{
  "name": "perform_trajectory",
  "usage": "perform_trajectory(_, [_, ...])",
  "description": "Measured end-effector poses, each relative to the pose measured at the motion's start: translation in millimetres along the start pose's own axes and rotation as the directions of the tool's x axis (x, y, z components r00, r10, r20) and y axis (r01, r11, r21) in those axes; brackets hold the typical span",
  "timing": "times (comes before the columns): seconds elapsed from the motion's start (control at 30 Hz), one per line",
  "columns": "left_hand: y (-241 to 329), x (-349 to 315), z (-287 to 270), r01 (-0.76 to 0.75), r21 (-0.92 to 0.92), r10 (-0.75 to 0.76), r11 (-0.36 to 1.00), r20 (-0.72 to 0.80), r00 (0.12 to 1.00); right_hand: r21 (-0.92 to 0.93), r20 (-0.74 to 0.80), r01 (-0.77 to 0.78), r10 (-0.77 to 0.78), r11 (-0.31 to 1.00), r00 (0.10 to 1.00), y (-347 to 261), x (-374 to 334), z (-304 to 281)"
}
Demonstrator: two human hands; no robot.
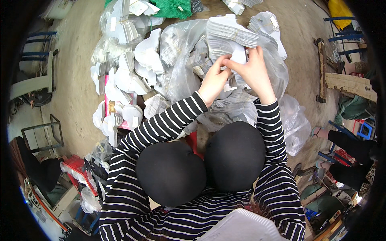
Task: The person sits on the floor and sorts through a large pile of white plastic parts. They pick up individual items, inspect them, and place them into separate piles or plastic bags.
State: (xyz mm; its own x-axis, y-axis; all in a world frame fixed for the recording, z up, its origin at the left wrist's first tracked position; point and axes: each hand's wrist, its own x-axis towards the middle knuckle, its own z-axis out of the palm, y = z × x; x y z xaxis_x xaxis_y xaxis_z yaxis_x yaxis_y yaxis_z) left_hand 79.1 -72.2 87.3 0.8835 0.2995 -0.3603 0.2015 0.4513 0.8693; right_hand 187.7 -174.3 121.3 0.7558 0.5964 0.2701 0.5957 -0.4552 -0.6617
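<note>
In front of me a thick bundle of white, curved flat-cut pieces (231, 33) lies on a clear plastic bag, a thin band across it. My right hand (257, 74) is closed at the bundle's near edge, fingertips against the stack and thumb stretched toward the left. Beside it my left hand (216, 79) has its fingers curled in a pinch, touching the right thumb. What the left fingers hold is hidden. A white surface shows between the hands.
More bundles of white cut pieces (128, 76) are heaped to the left, among clear plastic bags (177, 52). Green cloth (173, 9) lies at the far side. A wooden-topped bench (350, 83) stands at right, near another person's legs (341, 144). A red stool (78, 166) is at lower left.
</note>
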Motion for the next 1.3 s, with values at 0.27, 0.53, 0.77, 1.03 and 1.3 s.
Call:
perform_trajectory(0.27, [-12.7, -4.1, -13.1, 0.064, -0.072, -0.046, 0.995, 0.226, 0.973, 0.56, 0.301, -0.497, 0.396, 0.663, 0.868, 32.8, 3.5, -24.8])
perform_trajectory(0.53, [-26.1, 4.8, -23.0, 0.311, -0.076, -0.301, 0.947, 0.119, 0.946, 0.741, 0.308, -0.554, 0.542, 0.379, 0.782, 49.4, -39.9, -18.3])
perform_trajectory(0.77, [-13.8, 5.6, -28.3, 0.212, -0.273, -0.207, 0.938, 0.048, 0.977, 0.623, 0.536, -0.573, 0.243, 0.532, 0.809, 40.3, -92.4, -32.9])
perform_trajectory(1.03, [-15.7, -4.7, -32.2, 0.25, -0.12, -0.228, 0.961, 0.171, 0.958, 0.756, 0.433, -0.606, 0.506, 0.247, 0.746, 38.6, -80.3, 18.5])
perform_trajectory(1.3, [51.7, -29.9, -30.3, 0.027, 0.056, -0.05, 0.998, 0.483, 0.874, 0.921, 0.372, -0.385, 0.422, -0.057, 0.827, 40.6, -107.7, -12.9])
